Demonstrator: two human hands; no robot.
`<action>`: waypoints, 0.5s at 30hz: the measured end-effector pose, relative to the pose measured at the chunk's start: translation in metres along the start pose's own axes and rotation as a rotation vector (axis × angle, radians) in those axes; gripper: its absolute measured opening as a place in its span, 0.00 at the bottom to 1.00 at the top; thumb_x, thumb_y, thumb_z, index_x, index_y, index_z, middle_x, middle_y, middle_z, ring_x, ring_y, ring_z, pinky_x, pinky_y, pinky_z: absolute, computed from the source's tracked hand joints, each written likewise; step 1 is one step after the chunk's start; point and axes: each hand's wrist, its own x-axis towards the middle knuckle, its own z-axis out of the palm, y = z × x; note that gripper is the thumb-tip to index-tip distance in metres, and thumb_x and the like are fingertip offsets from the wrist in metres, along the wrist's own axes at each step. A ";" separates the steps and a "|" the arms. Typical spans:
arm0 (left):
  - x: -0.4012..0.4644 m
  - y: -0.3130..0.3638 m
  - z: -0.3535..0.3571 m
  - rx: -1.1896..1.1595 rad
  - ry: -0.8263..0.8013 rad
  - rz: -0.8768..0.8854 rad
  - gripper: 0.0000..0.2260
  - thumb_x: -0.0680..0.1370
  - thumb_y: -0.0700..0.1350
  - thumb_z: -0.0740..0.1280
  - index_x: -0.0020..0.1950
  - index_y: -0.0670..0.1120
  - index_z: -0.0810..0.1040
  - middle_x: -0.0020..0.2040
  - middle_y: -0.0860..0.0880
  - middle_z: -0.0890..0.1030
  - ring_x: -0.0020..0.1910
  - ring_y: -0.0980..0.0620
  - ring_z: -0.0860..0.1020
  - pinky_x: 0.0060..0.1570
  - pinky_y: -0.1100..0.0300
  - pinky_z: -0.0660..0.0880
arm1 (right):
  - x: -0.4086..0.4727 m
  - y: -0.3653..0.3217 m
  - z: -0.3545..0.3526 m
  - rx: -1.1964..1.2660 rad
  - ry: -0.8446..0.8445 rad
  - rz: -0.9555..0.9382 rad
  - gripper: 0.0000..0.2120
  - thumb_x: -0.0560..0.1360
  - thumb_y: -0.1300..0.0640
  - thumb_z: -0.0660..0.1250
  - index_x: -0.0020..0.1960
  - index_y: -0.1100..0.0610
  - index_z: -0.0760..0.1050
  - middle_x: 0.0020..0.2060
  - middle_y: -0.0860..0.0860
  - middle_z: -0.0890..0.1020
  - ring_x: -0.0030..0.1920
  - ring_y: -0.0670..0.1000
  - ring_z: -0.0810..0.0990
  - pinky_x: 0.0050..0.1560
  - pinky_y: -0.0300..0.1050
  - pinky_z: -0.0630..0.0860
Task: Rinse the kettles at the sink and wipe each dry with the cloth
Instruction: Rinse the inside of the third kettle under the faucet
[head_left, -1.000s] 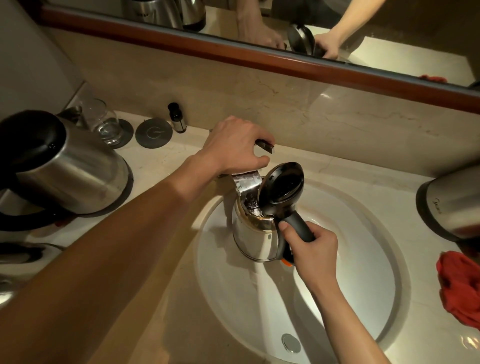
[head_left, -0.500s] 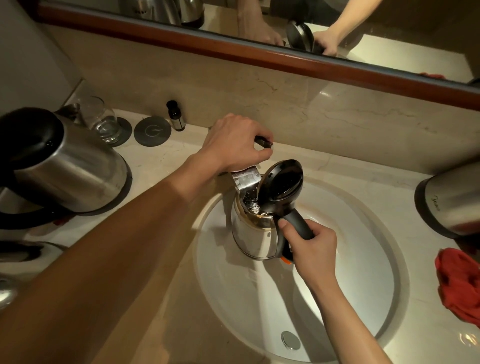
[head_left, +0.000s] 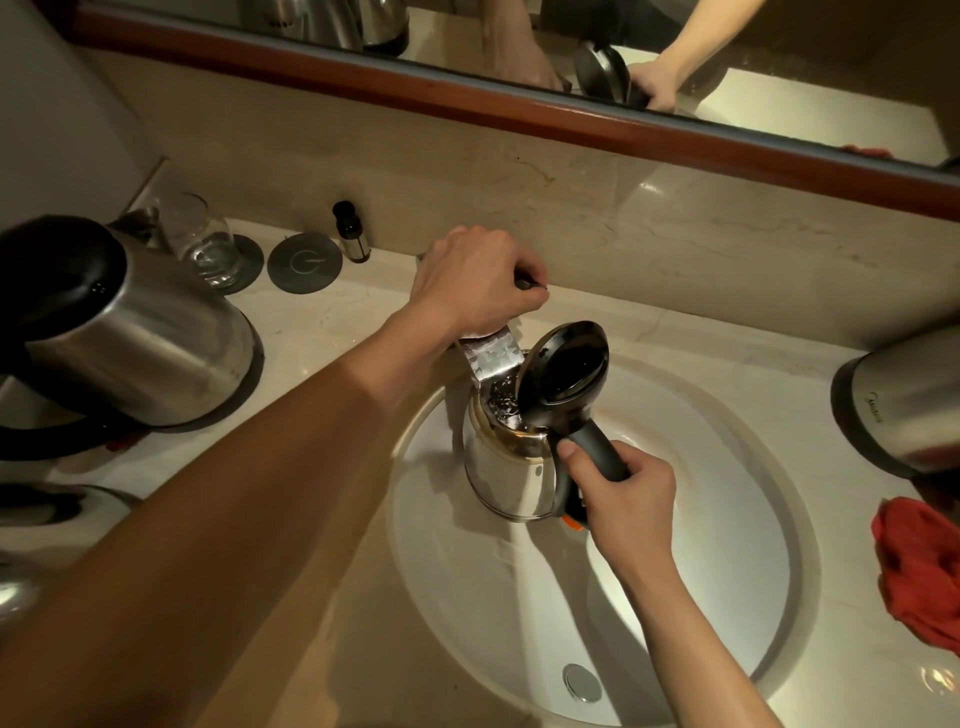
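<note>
Gripping kettle (head_left: 511, 467) handle, right hand (head_left: 626, 501) | left hand (head_left: 475, 283) holding tap lever

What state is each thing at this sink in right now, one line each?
Kettle in sink: upright, lid open, under the tap.
Left hand: grips tap lever.
Right hand: grips kettle handle.
Left kettle: on counter, lid shut.
Red cloth: crumpled, unused.
Glass: upright on coaster.

Glass (head_left: 203, 243) on coaster, small bottle (head_left: 351, 232), mirror (head_left: 779, 67).
</note>
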 end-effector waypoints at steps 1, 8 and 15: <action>0.000 0.000 0.000 0.004 -0.001 -0.002 0.09 0.75 0.57 0.67 0.52 0.58 0.85 0.49 0.58 0.85 0.53 0.49 0.81 0.53 0.55 0.74 | 0.000 0.000 0.000 0.003 -0.001 0.000 0.27 0.62 0.38 0.74 0.31 0.61 0.71 0.24 0.52 0.68 0.29 0.52 0.66 0.35 0.50 0.68; -0.001 0.001 0.000 0.004 0.008 -0.014 0.10 0.76 0.57 0.67 0.52 0.59 0.84 0.50 0.58 0.85 0.54 0.49 0.80 0.53 0.55 0.73 | 0.000 -0.004 0.000 -0.011 -0.002 -0.013 0.25 0.62 0.38 0.73 0.30 0.59 0.70 0.23 0.49 0.68 0.29 0.52 0.66 0.34 0.49 0.66; -0.001 0.001 0.000 0.000 0.008 -0.012 0.10 0.75 0.57 0.67 0.52 0.58 0.85 0.49 0.59 0.85 0.53 0.50 0.81 0.51 0.56 0.74 | 0.000 -0.005 -0.001 -0.009 -0.008 -0.014 0.27 0.62 0.38 0.73 0.30 0.61 0.68 0.24 0.49 0.66 0.29 0.52 0.64 0.35 0.49 0.65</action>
